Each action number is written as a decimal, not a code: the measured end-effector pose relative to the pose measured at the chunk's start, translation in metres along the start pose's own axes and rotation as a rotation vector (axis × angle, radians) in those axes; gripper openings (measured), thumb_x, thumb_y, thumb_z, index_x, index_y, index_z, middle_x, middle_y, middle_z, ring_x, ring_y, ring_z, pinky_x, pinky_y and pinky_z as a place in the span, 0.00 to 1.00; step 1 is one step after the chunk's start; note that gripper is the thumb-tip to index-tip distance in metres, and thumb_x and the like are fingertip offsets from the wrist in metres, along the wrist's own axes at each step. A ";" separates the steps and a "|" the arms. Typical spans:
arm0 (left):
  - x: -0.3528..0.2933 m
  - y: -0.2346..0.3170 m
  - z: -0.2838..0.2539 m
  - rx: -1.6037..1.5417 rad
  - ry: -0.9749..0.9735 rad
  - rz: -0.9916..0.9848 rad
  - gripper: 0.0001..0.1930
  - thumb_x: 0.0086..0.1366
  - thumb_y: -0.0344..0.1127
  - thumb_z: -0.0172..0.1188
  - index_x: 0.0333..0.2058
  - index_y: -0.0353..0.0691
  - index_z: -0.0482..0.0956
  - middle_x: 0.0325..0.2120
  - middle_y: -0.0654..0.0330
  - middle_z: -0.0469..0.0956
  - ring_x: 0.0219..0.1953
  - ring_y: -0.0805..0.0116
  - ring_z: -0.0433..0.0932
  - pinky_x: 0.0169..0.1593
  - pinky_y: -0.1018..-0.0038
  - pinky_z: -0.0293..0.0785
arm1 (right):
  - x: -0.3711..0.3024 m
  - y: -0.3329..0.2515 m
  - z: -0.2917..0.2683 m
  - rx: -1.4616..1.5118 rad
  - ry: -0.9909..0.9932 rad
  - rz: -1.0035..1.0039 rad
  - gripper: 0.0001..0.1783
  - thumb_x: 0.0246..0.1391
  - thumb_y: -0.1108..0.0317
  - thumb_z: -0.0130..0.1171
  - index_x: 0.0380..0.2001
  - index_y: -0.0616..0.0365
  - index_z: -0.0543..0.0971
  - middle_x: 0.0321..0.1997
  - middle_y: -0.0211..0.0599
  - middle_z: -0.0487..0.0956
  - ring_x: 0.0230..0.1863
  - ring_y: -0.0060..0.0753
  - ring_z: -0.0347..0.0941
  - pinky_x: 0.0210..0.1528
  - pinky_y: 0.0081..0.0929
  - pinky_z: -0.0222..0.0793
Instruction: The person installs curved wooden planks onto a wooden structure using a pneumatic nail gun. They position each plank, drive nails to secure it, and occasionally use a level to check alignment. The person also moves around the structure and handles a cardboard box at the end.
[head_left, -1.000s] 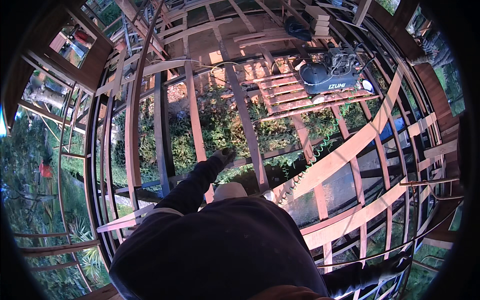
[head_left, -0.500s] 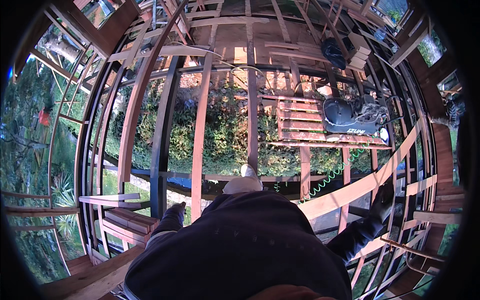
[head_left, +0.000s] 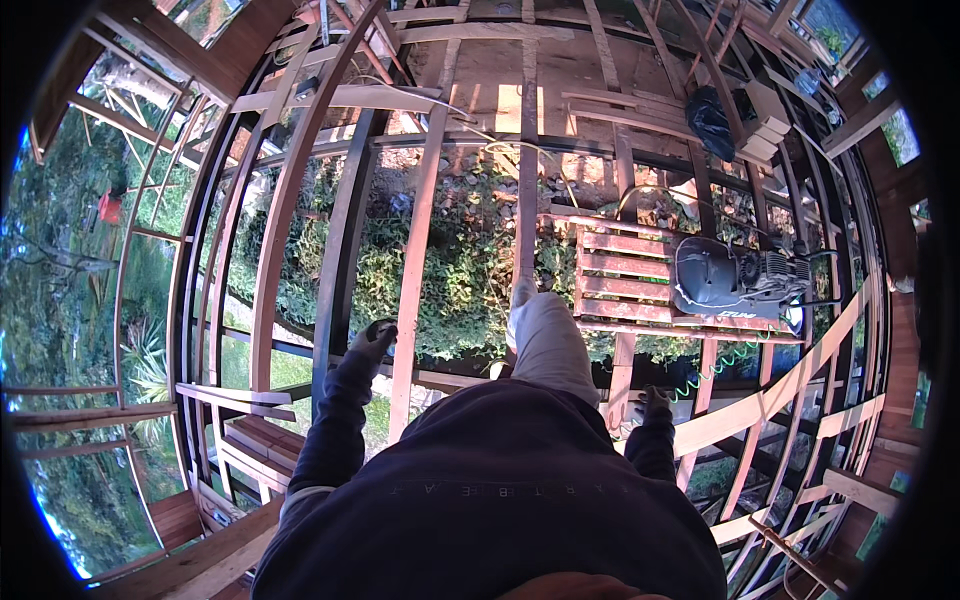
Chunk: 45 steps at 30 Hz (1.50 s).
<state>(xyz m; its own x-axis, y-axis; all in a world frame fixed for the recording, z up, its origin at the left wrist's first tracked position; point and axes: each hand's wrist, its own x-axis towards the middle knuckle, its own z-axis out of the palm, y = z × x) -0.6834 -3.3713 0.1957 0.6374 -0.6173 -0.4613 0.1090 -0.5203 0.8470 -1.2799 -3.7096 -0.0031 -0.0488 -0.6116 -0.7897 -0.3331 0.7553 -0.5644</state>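
Observation:
My left hand (head_left: pixel 374 338) is raised beside a reddish timber joist (head_left: pixel 412 270), just left of it. Its fingers are curled around something small and dark that I cannot make out. Lower to the right, my right hand (head_left: pixel 655 403) hangs next to a pale plank (head_left: pixel 735 420), fingers apart and nothing visible in them. Between the hands, my leg in light trousers (head_left: pixel 555 350) reaches forward, the foot over a narrow middle beam (head_left: pixel 527 190). Ahead on the right, a black air compressor (head_left: pixel 730 275) rests on a slatted wooden pallet (head_left: pixel 625 265).
Open gaps between the joists show ivy and ground below. A green coiled hose (head_left: pixel 715 372) hangs by the pallet. Bricks or blocks (head_left: pixel 765 120) and a black bag (head_left: pixel 708 120) lie at the far right. Stacked timber (head_left: pixel 262 445) is at the near left.
My left hand has risen forward to the joist. My right hand has come inward from the far end of the pale plank. One leg has stepped forward, and the view has shifted.

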 end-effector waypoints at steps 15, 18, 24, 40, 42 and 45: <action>0.370 0.080 0.004 0.032 0.076 -0.443 0.16 0.60 0.47 0.61 0.40 0.43 0.74 0.30 0.60 0.79 0.25 0.68 0.77 0.27 0.72 0.69 | 0.128 -0.366 0.187 -0.327 0.063 -0.273 0.23 0.53 0.56 0.62 0.48 0.59 0.75 0.36 0.35 0.81 0.31 0.26 0.78 0.34 0.24 0.74; 0.411 0.071 0.016 0.117 -0.159 -0.637 0.28 0.61 0.52 0.60 0.54 0.43 0.64 0.42 0.48 0.77 0.42 0.50 0.79 0.45 0.55 0.74 | 0.135 -0.430 0.173 0.183 0.104 -0.420 0.17 0.56 0.62 0.59 0.46 0.61 0.76 0.35 0.35 0.81 0.28 0.27 0.78 0.30 0.24 0.74; 0.533 0.121 0.021 0.229 -0.219 -0.668 0.26 0.61 0.51 0.59 0.51 0.42 0.67 0.39 0.50 0.78 0.38 0.52 0.79 0.41 0.58 0.74 | 0.195 -0.395 0.178 0.168 0.278 -0.149 0.13 0.57 0.61 0.58 0.39 0.59 0.78 0.30 0.34 0.80 0.24 0.28 0.76 0.24 0.24 0.73; 1.044 0.387 0.180 0.717 -0.466 0.114 0.16 0.64 0.50 0.55 0.37 0.42 0.76 0.24 0.63 0.76 0.24 0.69 0.75 0.28 0.70 0.70 | 0.218 -0.439 0.344 0.484 0.207 0.187 0.17 0.55 0.55 0.55 0.41 0.57 0.75 0.28 0.38 0.78 0.25 0.38 0.76 0.28 0.37 0.73; 1.047 0.422 0.277 0.782 -0.684 0.131 0.15 0.66 0.48 0.52 0.36 0.42 0.77 0.23 0.63 0.76 0.25 0.68 0.75 0.29 0.70 0.71 | 0.216 -0.433 0.344 0.591 0.286 0.222 0.18 0.55 0.56 0.55 0.42 0.58 0.75 0.29 0.39 0.78 0.25 0.38 0.76 0.27 0.36 0.73; 1.034 0.429 0.352 0.845 -0.678 0.228 0.14 0.67 0.44 0.49 0.38 0.42 0.78 0.28 0.61 0.79 0.29 0.68 0.77 0.31 0.70 0.72 | 0.230 -0.430 0.327 0.696 0.342 0.178 0.19 0.54 0.56 0.56 0.43 0.59 0.75 0.29 0.41 0.78 0.25 0.38 0.76 0.27 0.35 0.73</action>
<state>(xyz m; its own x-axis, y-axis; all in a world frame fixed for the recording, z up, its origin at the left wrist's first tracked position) -0.2458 -4.4403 -0.0110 -0.0023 -0.8109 -0.5852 -0.6781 -0.4289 0.5968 -0.8398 -4.0980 -0.0204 -0.3704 -0.4208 -0.8281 0.3660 0.7532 -0.5465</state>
